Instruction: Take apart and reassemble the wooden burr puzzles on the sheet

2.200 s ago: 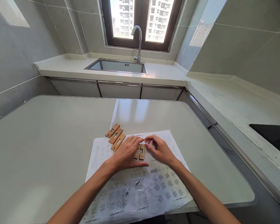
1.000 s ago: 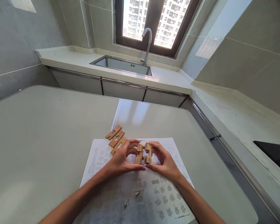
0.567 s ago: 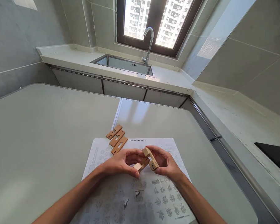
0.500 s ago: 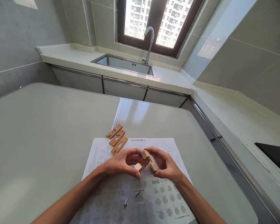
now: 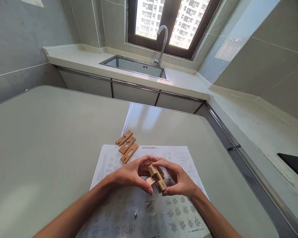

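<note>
Notched wooden puzzle pieces are held together above a printed sheet. My left hand [image 5: 136, 174] is closed on a pale wooden puzzle piece [image 5: 150, 180], gripping it from the left between thumb and fingers. In my right hand [image 5: 178, 178] is another notched wooden puzzle piece [image 5: 159, 181], with a dark number 3 on its end. The two pieces cross and touch; whether they interlock I cannot tell. Some of the wood behind is hidden by the fingers. Up and left lie three flat slotted wooden pieces [image 5: 129, 153], with dark numbers on them.
The printed sheet [image 5: 183, 155] with small diagrams lies on the pale table [image 5: 52, 138] under my hands. Beyond the table are a counter with a sink [image 5: 136, 66] and a faucet [image 5: 163, 43]. A metal rail [image 5: 248, 168] runs along the right counter.
Both hands have drawn closer together, and the numbered piece has tilted and now sits against the pale piece. The whole view has shifted slightly.
</note>
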Tool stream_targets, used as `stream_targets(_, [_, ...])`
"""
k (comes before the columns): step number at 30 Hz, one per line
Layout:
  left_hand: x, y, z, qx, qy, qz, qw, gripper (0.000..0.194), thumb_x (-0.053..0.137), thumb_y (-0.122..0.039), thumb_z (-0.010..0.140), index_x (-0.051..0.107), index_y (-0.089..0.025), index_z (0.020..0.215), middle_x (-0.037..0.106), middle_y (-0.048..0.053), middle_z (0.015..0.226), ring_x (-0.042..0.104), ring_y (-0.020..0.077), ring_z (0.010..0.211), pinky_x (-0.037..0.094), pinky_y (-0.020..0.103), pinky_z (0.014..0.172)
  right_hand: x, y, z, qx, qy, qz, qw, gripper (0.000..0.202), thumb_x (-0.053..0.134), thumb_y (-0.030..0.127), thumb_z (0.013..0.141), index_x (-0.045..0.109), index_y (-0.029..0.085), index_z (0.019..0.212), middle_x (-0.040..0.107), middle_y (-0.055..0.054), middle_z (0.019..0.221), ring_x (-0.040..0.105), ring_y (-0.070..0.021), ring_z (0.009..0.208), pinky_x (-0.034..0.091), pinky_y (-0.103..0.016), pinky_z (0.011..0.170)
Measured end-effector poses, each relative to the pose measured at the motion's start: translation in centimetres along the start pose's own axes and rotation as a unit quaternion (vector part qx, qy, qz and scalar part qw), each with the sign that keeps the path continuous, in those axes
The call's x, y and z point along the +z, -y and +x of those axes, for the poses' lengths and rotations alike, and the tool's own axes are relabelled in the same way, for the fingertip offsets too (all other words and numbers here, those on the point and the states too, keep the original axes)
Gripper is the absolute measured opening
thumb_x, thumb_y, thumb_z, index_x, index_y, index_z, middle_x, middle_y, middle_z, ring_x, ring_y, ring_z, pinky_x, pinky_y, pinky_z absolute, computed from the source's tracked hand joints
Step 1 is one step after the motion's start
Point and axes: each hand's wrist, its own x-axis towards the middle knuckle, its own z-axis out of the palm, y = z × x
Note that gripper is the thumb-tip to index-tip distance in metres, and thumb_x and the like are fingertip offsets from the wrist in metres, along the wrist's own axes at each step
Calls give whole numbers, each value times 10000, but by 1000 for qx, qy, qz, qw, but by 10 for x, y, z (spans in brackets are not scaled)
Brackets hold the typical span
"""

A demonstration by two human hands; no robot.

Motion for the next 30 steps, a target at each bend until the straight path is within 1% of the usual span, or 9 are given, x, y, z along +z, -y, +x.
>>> stream_targets(5, [2, -4, 0, -6, 6, 12, 1000, 940, 1023, -229, 568, 559, -261, 1385, 690, 103, 1253, 672, 302, 1209, 530, 481, 1034, -2, 3, 0, -15, 23, -43, 999, 734, 952, 427, 726, 678, 363, 1405, 704, -91, 1398, 483, -365, 1468, 371, -608, 1204])
stream_targets(10, [6, -6, 0, 8, 16, 0, 1000, 933, 1025, -192, 557, 573, -260, 1370, 702, 105, 1239, 697, 289, 1149, 559, 434, 953, -4, 4, 0, -13, 36, -60, 997, 748, 955, 477, 709, 691, 348, 1397, 726, -88, 1369, 478, -371, 1470, 351, -618, 1216])
stream_targets(14, [10, -4, 1, 16, 17, 1, 1000, 946, 1029, -203, 547, 585, -266, 1380, 689, 98, 1264, 693, 277, 1156, 557, 387, 941, 0, 6, 0, 3, 57, -84, 995, 727, 953, 503, 701, 715, 341, 1368, 759, -83, 1292, 596, -361, 1345, 388, -593, 1196])
stream_targets(16, [11, -3, 1, 14, 18, 8, 1000, 959, 1030, -225, 551, 575, -274, 1395, 695, 98, 1255, 691, 283, 1167, 559, 390, 948, 3, 7, -1, 12, 61, -86, 994, 736, 968, 506, 674, 729, 335, 1348, 765, -82, 1265, 652, -349, 1262, 431, -565, 1169])
stream_targets(18, [11, -2, 2, 11, 15, 12, 1000, 984, 1034, -228, 539, 566, -277, 1403, 689, 107, 1286, 682, 294, 1197, 555, 404, 975, 5, 8, -1, 12, 56, -83, 995, 740, 978, 499, 659, 732, 337, 1338, 763, -77, 1272, 668, -340, 1236, 443, -553, 1161])
stream_targets(21, [8, -1, 2, 17, -9, 1, 1000, 977, 1037, -253, 541, 572, -267, 1400, 645, 135, 1398, 649, 317, 1273, 530, 438, 1042, 7, 8, -1, 12, 26, -81, 996, 733, 972, 475, 680, 713, 340, 1352, 742, -83, 1316, 627, -350, 1295, 458, -564, 1147])
stream_targets(24, [4, -1, 2, 13, -36, -24, 999, 842, 969, -384, 696, 569, -242, 1422, 660, 166, 1405, 660, 340, 1281, 503, 501, 1094, 11, 8, 0, 7, -35, -99, 994, 728, 957, 415, 717, 676, 329, 1383, 688, -103, 1392, 564, -363, 1363, 511, -555, 1098])
stream_targets(27, [2, -1, 1, 0, -70, -23, 997, 721, 842, -493, 848, 560, -218, 1452, 719, 170, 1326, 676, 341, 1278, 489, 512, 1121, 16, 5, 1, -24, -98, -176, 979, 724, 928, 305, 751, 632, 347, 1410, 689, -87, 1370, 544, -355, 1365, 508, -566, 1099])
stream_targets(30, [3, -1, 1, -7, -88, -19, 996, 600, 710, -529, 956, 576, -213, 1448, 709, 159, 1350, 672, 321, 1292, 499, 485, 1126, 21, 2, 2, -73, -123, -261, 955, 743, 897, 226, 770, 597, 371, 1434, 717, -61, 1305, 537, -350, 1341, 488, -588, 1110])
